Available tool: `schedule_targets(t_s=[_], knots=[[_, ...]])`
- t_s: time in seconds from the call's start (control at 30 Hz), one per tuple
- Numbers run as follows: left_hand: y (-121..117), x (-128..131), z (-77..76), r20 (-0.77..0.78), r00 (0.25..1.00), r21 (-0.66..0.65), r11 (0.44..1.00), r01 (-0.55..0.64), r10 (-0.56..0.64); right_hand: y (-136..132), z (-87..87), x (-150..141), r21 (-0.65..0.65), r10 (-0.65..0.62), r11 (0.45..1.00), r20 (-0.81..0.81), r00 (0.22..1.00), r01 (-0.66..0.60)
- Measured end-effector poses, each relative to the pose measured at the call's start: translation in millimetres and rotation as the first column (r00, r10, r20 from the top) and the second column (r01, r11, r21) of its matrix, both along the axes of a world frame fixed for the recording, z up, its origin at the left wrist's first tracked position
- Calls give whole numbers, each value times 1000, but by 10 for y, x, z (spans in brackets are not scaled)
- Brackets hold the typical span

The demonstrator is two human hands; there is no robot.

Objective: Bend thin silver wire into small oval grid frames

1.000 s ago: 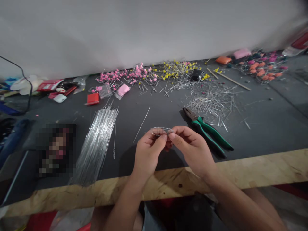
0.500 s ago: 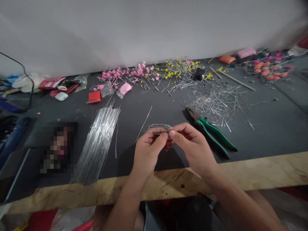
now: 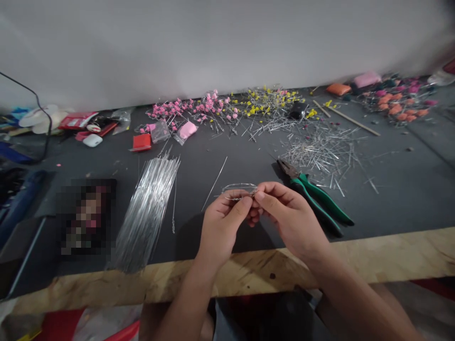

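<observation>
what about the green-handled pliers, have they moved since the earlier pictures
No: against the wooden front edge and the pile of loose wires, the pliers lie in the same place; only the view shifted slightly.

We hold a thin, silvery wire piece between the fingertips of our left hand and right hand. It is bent into a shallow loop, its far strand arching left to right above our fingers, and a twisted stretch shows along the near side, by our left forefinger. Our fingers cover its right end, so we cannot see how it finishes there. Just far of our left hand, one straight wire lies slanted on the dark surface. Just right of our right hand lie green-handled pliers, head to the far left, handles to the near right.
</observation>
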State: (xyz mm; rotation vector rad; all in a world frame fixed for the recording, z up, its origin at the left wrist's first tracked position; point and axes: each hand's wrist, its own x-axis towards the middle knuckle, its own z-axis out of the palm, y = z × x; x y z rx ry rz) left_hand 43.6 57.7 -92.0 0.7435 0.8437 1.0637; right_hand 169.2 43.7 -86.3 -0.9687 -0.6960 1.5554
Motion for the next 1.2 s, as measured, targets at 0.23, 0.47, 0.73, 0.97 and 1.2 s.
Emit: schedule_targets(t_s=[0.23, 0.47, 0.73, 0.97, 1.2], knots=[[-10, -1, 12, -33, 999, 2, 1000, 6, -6, 12, 5, 16, -9, 24, 1000, -6, 1000, -24], [-12, 8, 3, -90, 995, -9, 998, -55, 53, 11, 31, 2, 1, 44, 999, 68, 997, -44], [2, -18, 43, -59, 998, -20, 1000, -23, 22, 10, 28, 45, 116, 133, 981, 177, 975, -155], [36, -65, 48, -124, 991, -41, 998, 44, -48, 13, 16, 63, 113, 82, 987, 226, 971, -110], [65, -57, 37, -175, 983, -12, 999, 48, -50, 14, 21, 63, 100, 37, 992, 336, 941, -75]])
